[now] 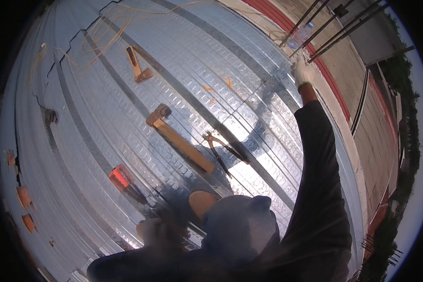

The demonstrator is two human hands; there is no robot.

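My right hand [303, 71] wears a white glove and is stretched far out to the deck's right edge. Its fingers are curled at the foot of several dark steel bars [336, 28]. A thin taut wire [249, 96] runs from the glove down-left across the ribbed metal decking [103, 122]. My left hand [157, 231] is low, blurred and in shadow close to my body, and whether it holds anything is unclear. Closest to it lies a screwdriver with a red-orange handle [122, 178]. A wooden-handled hammer [178, 138] and pincers [223, 154] lie between the two hands.
A second small hammer [137, 66] and loose pale string [103, 33] lie at the far end of the decking. A clear plastic bottle [301, 35] stands by the bars. The deck ends at a concrete ledge [333, 84] with a drop beyond. Orange pieces [23, 197] sit at the left edge.
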